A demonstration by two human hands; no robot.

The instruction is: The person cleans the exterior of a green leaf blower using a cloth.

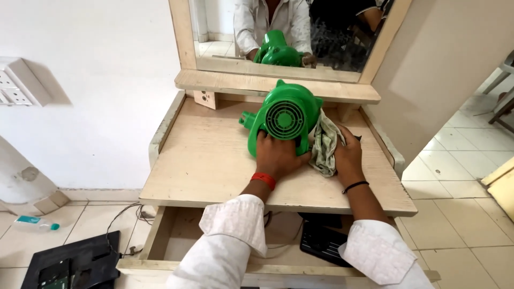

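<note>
A green plastic air blower with a round grilled intake stands on a light wooden desk, close to the mirror shelf. My left hand, with a red band on its wrist, grips the blower's lower edge. My right hand, wearing a thin black wrist band, presses a crumpled greyish cloth against the blower's right side. White sleeves cover both my forearms.
A wood-framed mirror behind the desk reflects the blower and my torso. A black device lies on the lower shelf. On the tiled floor at left sit a black open case and a plastic bottle. A wall socket panel is at left.
</note>
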